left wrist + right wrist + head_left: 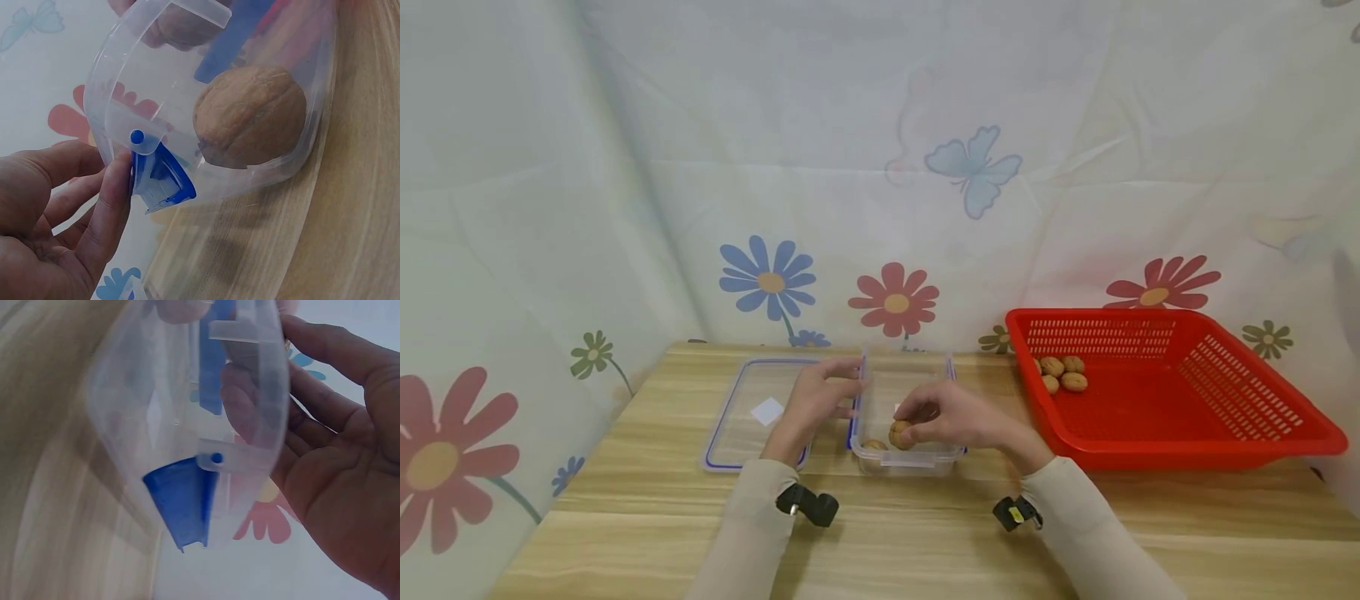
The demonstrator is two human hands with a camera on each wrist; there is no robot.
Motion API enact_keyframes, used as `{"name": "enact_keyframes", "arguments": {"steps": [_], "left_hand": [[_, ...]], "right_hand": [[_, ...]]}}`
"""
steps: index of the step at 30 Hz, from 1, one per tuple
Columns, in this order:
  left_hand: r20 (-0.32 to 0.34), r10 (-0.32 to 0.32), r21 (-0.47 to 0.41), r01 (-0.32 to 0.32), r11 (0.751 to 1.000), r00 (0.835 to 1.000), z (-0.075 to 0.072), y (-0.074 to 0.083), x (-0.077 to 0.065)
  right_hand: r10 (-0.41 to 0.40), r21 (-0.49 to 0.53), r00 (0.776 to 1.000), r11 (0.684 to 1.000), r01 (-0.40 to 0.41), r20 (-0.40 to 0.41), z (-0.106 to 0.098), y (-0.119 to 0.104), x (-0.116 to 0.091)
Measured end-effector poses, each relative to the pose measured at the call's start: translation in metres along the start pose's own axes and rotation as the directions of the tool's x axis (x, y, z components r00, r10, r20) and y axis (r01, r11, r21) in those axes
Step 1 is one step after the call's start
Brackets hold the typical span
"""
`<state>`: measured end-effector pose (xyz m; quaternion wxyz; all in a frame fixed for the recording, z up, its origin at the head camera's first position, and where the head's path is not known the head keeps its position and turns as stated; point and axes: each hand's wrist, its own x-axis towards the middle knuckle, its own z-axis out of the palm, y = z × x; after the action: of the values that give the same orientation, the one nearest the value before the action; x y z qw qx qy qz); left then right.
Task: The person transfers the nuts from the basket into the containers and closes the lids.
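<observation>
Your right hand [953,414] pinches a walnut [898,434] at the near end of the container [925,467], your left hand [820,396], fingers apart, touches its left side; this apparent loading step next calls for release

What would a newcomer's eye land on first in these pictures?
Most likely the bright red basket at the right of the table, with several walnuts bunched at its left side. Next, near the middle, the right hand's grip pinches one walnut at the near end of a clear container. In the left wrist view, another walnut looms large through the container's wall.
</observation>
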<state>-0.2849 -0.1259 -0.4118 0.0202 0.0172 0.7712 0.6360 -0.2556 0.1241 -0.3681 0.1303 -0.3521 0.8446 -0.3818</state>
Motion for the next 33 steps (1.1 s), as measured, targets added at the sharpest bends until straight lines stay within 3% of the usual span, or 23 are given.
{"name": "enact_keyframes", "arguments": {"steps": [6, 14, 33], "left_hand": [[-0.002, 0.002, -0.009, -0.002, 1.0, 1.0, 0.0, 0.0, 0.0], [-0.002, 0.001, -0.007, -0.001, 1.0, 1.0, 0.0, 0.0, 0.0], [-0.007, -0.018, 0.012, 0.018, 1.0, 1.0, 0.0, 0.001, -0.001]], "right_hand": [[0.014, -0.069, 1.0, 0.998, -0.013, 0.012, 0.006, 0.004, 0.004], [0.02, -0.056, 0.999, 0.998, -0.018, 0.049, 0.011, 0.004, 0.005], [-0.01, -0.154, 0.997, 0.988, 0.022, 0.078, 0.016, 0.004, 0.01]]}}
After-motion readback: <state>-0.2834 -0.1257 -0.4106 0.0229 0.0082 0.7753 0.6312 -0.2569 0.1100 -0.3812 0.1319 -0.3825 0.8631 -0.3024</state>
